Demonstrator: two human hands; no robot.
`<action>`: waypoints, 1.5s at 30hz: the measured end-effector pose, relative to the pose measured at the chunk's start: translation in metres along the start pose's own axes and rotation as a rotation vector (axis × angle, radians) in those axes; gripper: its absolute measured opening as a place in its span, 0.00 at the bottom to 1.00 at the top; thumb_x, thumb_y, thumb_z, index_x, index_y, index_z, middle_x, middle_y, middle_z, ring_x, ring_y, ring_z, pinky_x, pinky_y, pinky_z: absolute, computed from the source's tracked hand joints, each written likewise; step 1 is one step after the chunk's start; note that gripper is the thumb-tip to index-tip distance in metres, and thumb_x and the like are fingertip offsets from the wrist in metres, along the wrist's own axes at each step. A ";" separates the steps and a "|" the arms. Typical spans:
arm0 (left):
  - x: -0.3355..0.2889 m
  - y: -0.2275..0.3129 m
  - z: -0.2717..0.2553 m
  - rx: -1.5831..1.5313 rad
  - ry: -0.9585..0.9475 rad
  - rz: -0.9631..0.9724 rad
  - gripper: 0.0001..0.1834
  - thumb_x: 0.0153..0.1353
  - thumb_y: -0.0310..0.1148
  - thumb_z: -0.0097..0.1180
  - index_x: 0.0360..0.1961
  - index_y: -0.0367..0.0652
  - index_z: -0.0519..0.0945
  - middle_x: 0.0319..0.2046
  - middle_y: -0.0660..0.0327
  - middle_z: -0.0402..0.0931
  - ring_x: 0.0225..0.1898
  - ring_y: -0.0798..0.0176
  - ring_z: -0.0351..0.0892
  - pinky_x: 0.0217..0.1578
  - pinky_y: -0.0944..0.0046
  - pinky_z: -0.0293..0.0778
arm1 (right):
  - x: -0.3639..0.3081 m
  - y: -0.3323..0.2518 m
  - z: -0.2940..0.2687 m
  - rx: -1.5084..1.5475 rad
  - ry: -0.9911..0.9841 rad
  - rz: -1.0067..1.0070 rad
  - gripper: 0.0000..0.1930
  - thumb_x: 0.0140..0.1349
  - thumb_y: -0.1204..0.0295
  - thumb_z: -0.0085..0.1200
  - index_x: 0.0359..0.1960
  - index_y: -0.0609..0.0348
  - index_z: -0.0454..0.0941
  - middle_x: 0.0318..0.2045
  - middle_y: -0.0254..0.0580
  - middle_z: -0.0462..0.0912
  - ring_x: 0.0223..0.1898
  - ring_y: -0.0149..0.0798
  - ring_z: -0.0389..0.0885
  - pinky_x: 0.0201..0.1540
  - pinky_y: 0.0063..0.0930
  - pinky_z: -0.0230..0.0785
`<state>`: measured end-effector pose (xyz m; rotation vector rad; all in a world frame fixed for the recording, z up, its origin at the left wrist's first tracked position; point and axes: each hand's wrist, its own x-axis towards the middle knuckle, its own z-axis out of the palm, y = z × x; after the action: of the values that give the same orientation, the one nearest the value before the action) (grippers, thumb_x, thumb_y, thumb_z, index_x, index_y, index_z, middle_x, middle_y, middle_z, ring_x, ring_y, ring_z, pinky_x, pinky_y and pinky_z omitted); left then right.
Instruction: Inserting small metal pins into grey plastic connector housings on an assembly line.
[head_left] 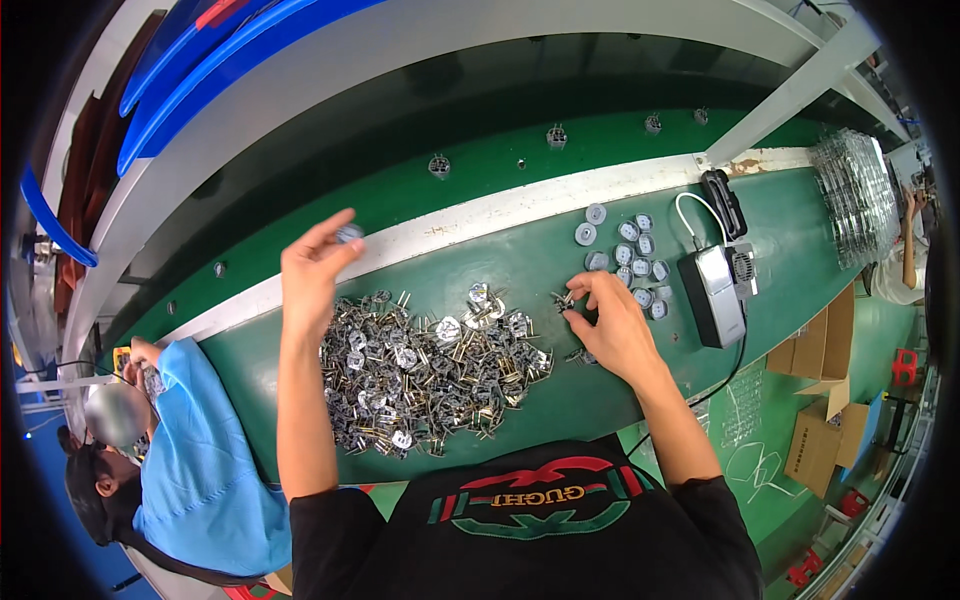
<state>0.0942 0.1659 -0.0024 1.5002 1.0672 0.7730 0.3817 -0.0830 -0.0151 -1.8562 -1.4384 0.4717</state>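
My left hand [312, 270] is raised over the white ledge of the bench, closed in a pinch on a round grey plastic disc [348, 233]. Lower on the green bench, my right hand [612, 330] has thumb and fingertips closed on a small dark part with metal pins [563, 301]. Between my forearms lies a heap of pronged metal-and-plastic parts [430, 385]. Several round grey plastic pieces [627, 232] are grouped just beyond my right hand. A few loose parts lie partly hidden under that hand.
Beyond the ledge [450, 228], a green belt [490, 185] carries spaced-out parts [439, 166]. A black-and-silver box [712, 295] with cables stands right. Stacked clear plastic trays [855, 200] are at the far right. A person in blue [205, 460] works at left; cardboard boxes [825, 440] occupy the floor.
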 end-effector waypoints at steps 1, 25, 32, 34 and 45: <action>-0.009 0.012 0.015 -0.149 -0.060 -0.082 0.22 0.64 0.20 0.60 0.60 0.32 0.79 0.45 0.52 0.84 0.42 0.63 0.85 0.48 0.67 0.80 | -0.001 0.001 -0.001 -0.007 -0.005 -0.004 0.19 0.51 0.84 0.65 0.45 0.60 0.75 0.33 0.44 0.78 0.39 0.49 0.79 0.39 0.42 0.73; -0.107 0.054 0.103 -0.297 -0.436 0.006 0.23 0.56 0.10 0.64 0.55 0.32 0.82 0.43 0.57 0.77 0.44 0.67 0.84 0.49 0.68 0.85 | 0.018 -0.077 -0.011 0.159 0.131 -0.367 0.09 0.53 0.79 0.68 0.35 0.59 0.82 0.31 0.35 0.79 0.29 0.38 0.81 0.26 0.31 0.74; -0.098 0.059 0.110 -0.116 -0.371 -0.022 0.22 0.55 0.16 0.68 0.52 0.38 0.85 0.40 0.59 0.79 0.42 0.67 0.86 0.45 0.70 0.84 | 0.020 -0.077 -0.007 0.087 0.124 -0.422 0.11 0.55 0.80 0.66 0.40 0.60 0.84 0.33 0.38 0.80 0.30 0.38 0.81 0.29 0.30 0.74; -0.085 0.057 0.108 0.009 -0.358 -0.072 0.21 0.55 0.19 0.70 0.51 0.41 0.86 0.39 0.60 0.80 0.41 0.67 0.87 0.43 0.71 0.82 | 0.023 -0.074 -0.014 0.112 0.065 -0.284 0.12 0.56 0.80 0.65 0.43 0.60 0.85 0.35 0.40 0.80 0.32 0.40 0.81 0.33 0.32 0.75; 0.089 -0.031 0.002 0.738 0.093 0.265 0.21 0.51 0.38 0.72 0.47 0.44 0.88 0.38 0.53 0.84 0.37 0.55 0.84 0.42 0.58 0.78 | 0.003 0.001 -0.020 -0.019 -0.379 -0.221 0.12 0.54 0.77 0.63 0.42 0.57 0.85 0.35 0.41 0.79 0.39 0.45 0.82 0.41 0.38 0.75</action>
<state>0.1233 0.2474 -0.0393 2.2817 1.3191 0.6599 0.3972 -0.0863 -0.0020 -1.6543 -1.8788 0.7291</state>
